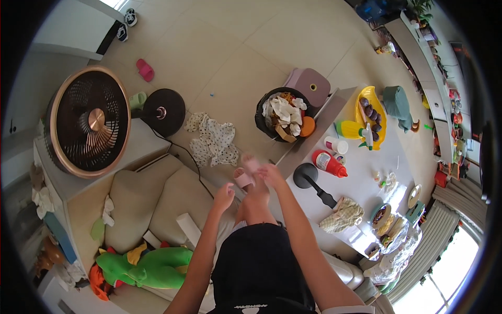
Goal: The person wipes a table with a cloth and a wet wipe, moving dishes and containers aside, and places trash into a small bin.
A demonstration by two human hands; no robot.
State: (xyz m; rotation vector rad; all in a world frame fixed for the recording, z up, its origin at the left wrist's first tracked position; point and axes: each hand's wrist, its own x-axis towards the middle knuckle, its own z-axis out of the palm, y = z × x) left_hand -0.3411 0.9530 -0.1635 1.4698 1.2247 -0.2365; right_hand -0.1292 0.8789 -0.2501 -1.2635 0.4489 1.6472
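Hands are working at the feet: right hand (270,172) is gripping a pink slipper (252,163), fingers curled on it, I think; left hand (225,196), fingers loosely spread, is hovering beside the other slipper (243,179), seemingly on.

Ahead of the 2 hands, the left hand (224,196) and the right hand (271,174), the pale floor (230,47) lies open toward the far wall, broken only by a spotted cloth (213,138) just beyond them, a black fan base (163,111) with its cord, and a full black waste bin (282,113). To the right, the bench (366,159) edge stands close, crowded with a black pan (309,179), a red sauce bottle (329,163) and a crumpled cloth (342,214). To the left, sofa cushions (157,206) leave soft free room, bounded by a big round fan (90,121) on its cabinet.
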